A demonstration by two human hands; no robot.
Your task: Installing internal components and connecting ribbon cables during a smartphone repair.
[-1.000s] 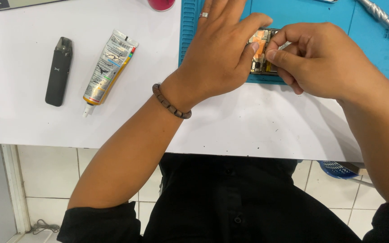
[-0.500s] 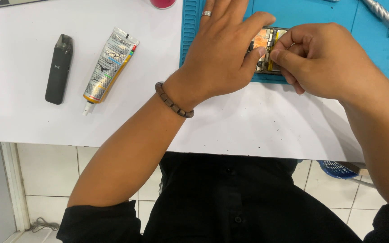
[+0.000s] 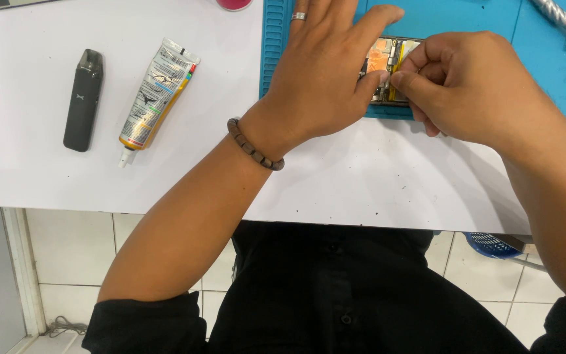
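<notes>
While pinching, hands [image 3: 388, 75] over phone [image 3: 388, 62]

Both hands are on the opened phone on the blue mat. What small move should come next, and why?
Probably a slow lift with the right hand: its fingertips pinch something small at the yellow part of the opened phone. What they pinch is too small to tell. The left hand covers the phone's other side and could hold it flat on the blue mat.
</notes>
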